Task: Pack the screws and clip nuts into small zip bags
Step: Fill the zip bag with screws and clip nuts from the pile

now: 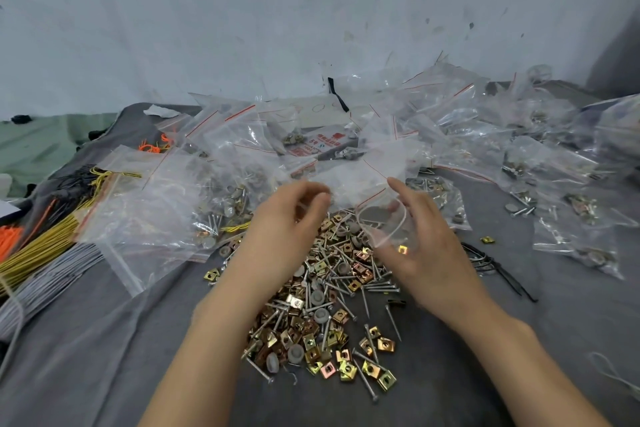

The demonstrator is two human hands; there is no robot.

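Both my hands hold up one small clear zip bag (375,215) over a pile of screws and clip nuts (329,308) on the grey cloth. My right hand (420,239) cups the bag from the right, its fingers showing through the plastic. My left hand (287,222) has curled fingers that pinch the bag's upper left edge near the red zip line. Inside the bag I see a grey cap and a brass clip nut. The pile holds silver screws, brass clip nuts and grey plastic caps.
Filled zip bags (554,177) are heaped behind and to the right, with more bags (156,204) on the left. A pack of empty bags (322,144) lies at the back. Yellow ties (45,246), orange ties (10,236) and grey ties (52,282) lie left, black ties (495,263) right.
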